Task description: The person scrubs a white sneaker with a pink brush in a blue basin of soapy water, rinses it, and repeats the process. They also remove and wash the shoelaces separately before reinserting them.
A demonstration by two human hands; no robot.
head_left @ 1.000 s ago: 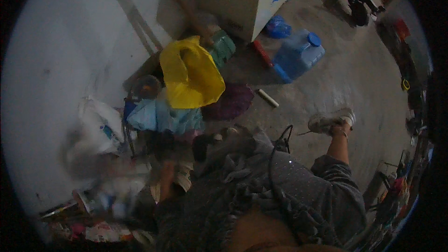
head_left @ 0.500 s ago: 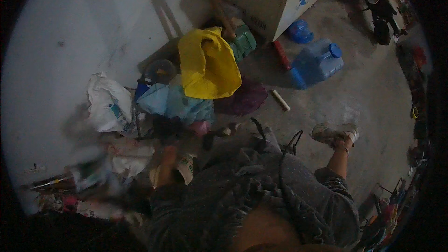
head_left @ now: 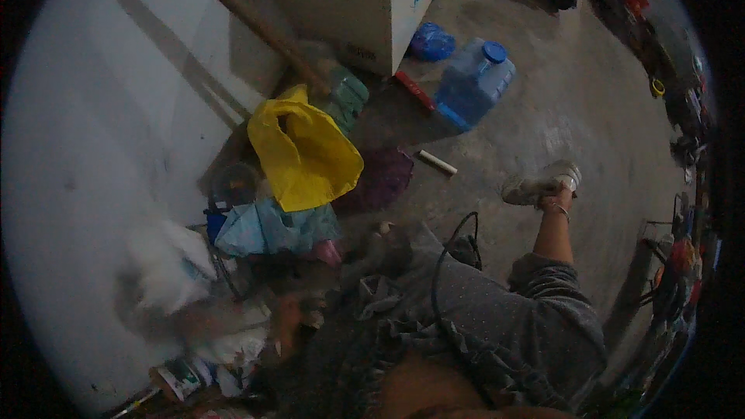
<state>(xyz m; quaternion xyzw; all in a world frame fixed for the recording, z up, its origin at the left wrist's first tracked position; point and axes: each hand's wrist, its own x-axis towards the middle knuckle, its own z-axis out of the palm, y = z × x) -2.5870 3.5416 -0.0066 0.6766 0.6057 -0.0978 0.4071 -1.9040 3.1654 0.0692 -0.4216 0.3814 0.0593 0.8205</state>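
Note:
A blurred skin-toned shape, apparently my left hand [head_left: 288, 320], hangs at the lower left beside crumpled white bags and scraps [head_left: 233, 334]; its fingers and anything in them cannot be made out. Just above are a light blue plastic sheet [head_left: 272, 229], a pink item [head_left: 326, 252] and a blurred white sack [head_left: 167, 268]. A yellow sack [head_left: 306, 159] lies over the heap, with a dark purple bundle [head_left: 380, 178] beside it. My right hand is out of view; my right foot [head_left: 543, 185] in a pale shoe rests on the concrete floor.
A wooden pole [head_left: 256, 23] leans by the wall and a pale cabinet [head_left: 341, 0]. A blue water jug [head_left: 473, 85], blue bundle [head_left: 432, 43], red bar [head_left: 413, 91] and white tube [head_left: 437, 161] lie on the floor. Clutter [head_left: 679, 264] lines the right side.
The view swung one way and back; the yellow sack and surrounding heap now sit lower and further left in view. The skin-toned shape at lower left stays blurred beside the bags.

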